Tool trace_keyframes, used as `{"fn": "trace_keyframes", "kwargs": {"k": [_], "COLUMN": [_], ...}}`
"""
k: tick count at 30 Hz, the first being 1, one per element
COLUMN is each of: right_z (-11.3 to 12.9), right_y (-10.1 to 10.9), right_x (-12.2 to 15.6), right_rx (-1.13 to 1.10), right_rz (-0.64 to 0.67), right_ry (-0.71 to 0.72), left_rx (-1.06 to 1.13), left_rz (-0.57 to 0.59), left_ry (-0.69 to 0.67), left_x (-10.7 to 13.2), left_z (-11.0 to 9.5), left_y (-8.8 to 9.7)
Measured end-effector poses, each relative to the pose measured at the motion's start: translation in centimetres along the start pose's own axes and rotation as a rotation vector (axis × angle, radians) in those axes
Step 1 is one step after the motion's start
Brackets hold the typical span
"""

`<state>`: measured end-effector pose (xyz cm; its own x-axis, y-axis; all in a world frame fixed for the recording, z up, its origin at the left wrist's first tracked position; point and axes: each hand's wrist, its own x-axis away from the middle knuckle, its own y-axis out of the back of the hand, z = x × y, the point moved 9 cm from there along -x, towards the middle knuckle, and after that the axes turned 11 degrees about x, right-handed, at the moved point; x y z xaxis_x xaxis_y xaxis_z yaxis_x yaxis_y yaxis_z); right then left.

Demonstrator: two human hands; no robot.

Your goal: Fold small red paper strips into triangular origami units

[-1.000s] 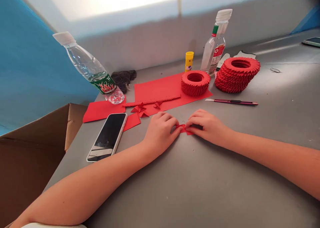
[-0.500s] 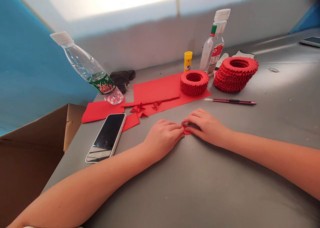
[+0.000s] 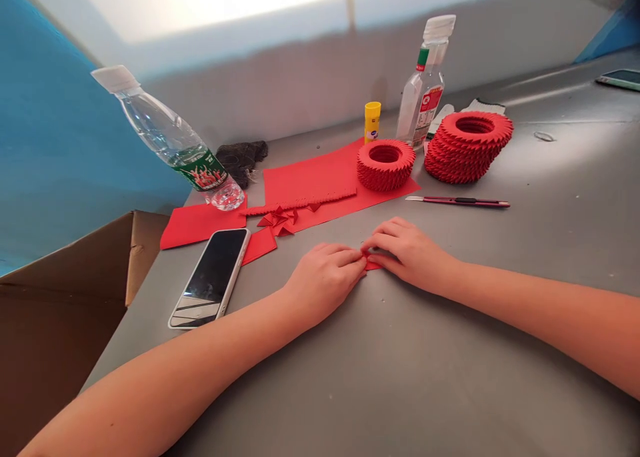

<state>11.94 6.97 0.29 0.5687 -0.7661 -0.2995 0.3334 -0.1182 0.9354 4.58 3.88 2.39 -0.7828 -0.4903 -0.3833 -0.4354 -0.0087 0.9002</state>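
A small piece of red paper [image 3: 372, 265] lies on the grey table, mostly covered by my fingers. My left hand [image 3: 327, 277] presses its fingertips onto the paper's left side. From the right, my right hand [image 3: 406, 251] pinches the paper between thumb and index finger. The fingertips of both hands nearly meet over it. Left of my hands are several folded red paper pieces [image 3: 280, 221] and a red paper rectangle [image 3: 260, 245]. Behind them, a long strip of interlocked red folds [image 3: 305, 201] rests on a large red sheet [image 3: 313, 173].
A phone [image 3: 213, 277], a leaning water bottle [image 3: 185, 150] and a cardboard box [image 3: 131, 257] are at left. Farther back stand a glue stick [image 3: 372, 122], a glass bottle [image 3: 425, 87], a small ring stack [image 3: 385, 165] and a taller one [image 3: 467, 149]. A craft knife [image 3: 460, 202] lies at right.
My right thumb and index finger have drawn closer together on the red paper, and its near edge looks shifted. The whole view has moved slightly.
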Motion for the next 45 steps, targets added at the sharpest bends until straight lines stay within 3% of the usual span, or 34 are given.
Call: {"fn": "trace_keyframes", "kwargs": {"k": [8, 15, 29, 36, 45], "right_z": [0.0, 0.1, 0.7, 1.3, 2.1], "right_y": [0.2, 0.2, 0.5, 0.7, 1.5], "right_x": [0.1, 0.0, 0.3, 0.3, 0.5], "right_rx": [0.009, 0.003, 0.066, 0.152, 0.129], "right_rz": [-0.021, -0.028, -0.054, -0.036, -0.04], "right_ry": [0.016, 0.028, 0.072, 0.1, 0.173], "left_rx": [-0.045, -0.027, -0.109, -0.126, -0.059], "left_rz": [0.066, 0.043, 0.095, 0.189, 0.347], "left_ry": [0.023, -0.057, -0.076, -0.103, -0.167], "left_x": [0.0, 0.0, 0.3, 0.2, 0.3], "left_z": [0.1, -0.3, -0.2, -0.7, -3.1], "left_y": [-0.5, -0.2, -0.9, -1.1, 0.6]}}
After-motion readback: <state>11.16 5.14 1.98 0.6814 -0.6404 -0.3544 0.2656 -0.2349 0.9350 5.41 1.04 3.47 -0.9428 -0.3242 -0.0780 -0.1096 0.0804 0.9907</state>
